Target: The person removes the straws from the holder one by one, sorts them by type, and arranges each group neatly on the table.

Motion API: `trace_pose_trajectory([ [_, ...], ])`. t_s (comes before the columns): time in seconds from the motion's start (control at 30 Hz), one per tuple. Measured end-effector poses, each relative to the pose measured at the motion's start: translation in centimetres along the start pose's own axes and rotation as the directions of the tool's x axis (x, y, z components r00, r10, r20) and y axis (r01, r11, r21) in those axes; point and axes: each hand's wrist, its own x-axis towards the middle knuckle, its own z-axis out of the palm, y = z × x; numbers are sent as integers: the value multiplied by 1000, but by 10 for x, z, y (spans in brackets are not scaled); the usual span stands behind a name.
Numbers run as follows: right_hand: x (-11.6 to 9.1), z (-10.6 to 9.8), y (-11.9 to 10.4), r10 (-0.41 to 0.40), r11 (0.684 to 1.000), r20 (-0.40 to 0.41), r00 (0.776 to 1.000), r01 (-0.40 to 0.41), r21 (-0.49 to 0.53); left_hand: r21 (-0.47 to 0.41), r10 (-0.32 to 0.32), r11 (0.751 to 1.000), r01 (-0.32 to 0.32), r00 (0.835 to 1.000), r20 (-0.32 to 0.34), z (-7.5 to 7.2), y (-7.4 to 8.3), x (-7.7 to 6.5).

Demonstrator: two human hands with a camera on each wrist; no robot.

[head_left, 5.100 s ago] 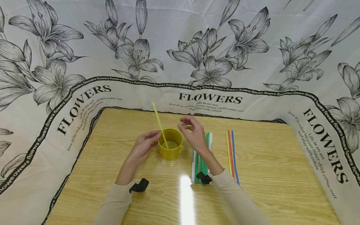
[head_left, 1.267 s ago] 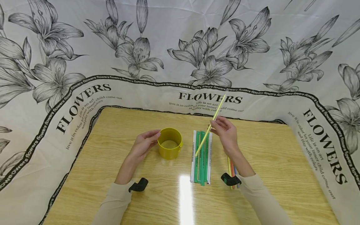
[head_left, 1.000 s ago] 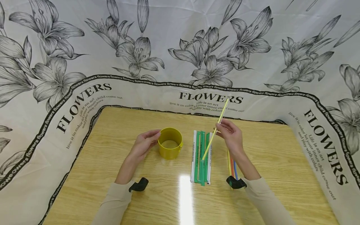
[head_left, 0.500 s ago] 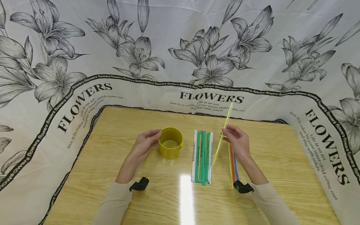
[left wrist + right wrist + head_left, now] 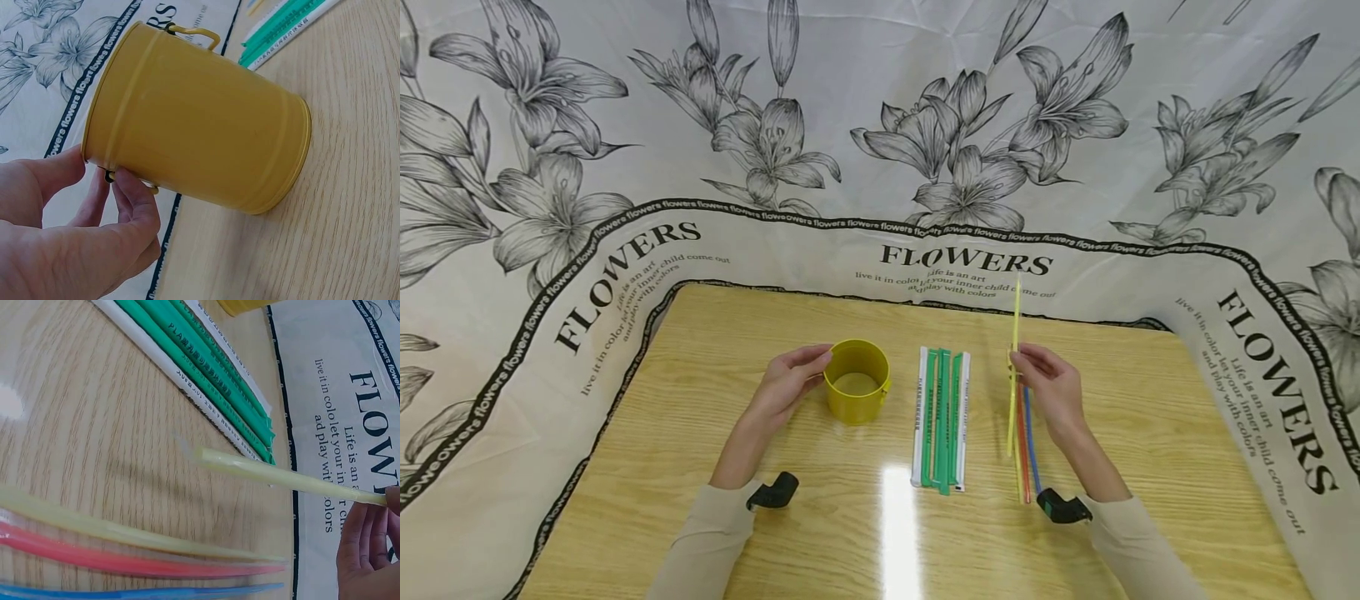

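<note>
My left hand [image 5: 782,386] pinches the rim of a yellow metal bucket [image 5: 857,400] with small side handles. In the left wrist view the thumb and fingers sit at the rim beside one handle [image 5: 199,34]. A yellow drinking straw [image 5: 1015,321] is pinched near its middle by my right hand [image 5: 1054,387], raised above the table. Below it lie a yellow straw [image 5: 125,531], a red straw [image 5: 144,559] and a blue straw [image 5: 144,592], side by side. The right wrist view shows clear wrapping sticking out past the held straw's end.
Several paper-wrapped straws, green and white [image 5: 942,421], lie in a row between the bucket and the loose straws. The wooden table [image 5: 820,533] is bordered at the back and sides by a flower-print cloth [image 5: 820,258].
The yellow straw stood in the bucket earlier. My right hand has since lifted it out and carried it right, past the wrapped straws. My left hand stays at the bucket's rim.
</note>
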Motion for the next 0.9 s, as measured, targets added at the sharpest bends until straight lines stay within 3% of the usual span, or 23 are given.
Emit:
trace_pose_trajectory([
  [0.3, -3, -16, 7, -5, 996, -23, 1000, 3, -94, -2, 5, 1000, -5, 1000, 8, 1, 1, -2],
  [0.9, -10, -49, 30, 74, 969, -70, 995, -89, -229, 1, 11, 1000, -11, 1000, 9, 1, 1, -2],
])
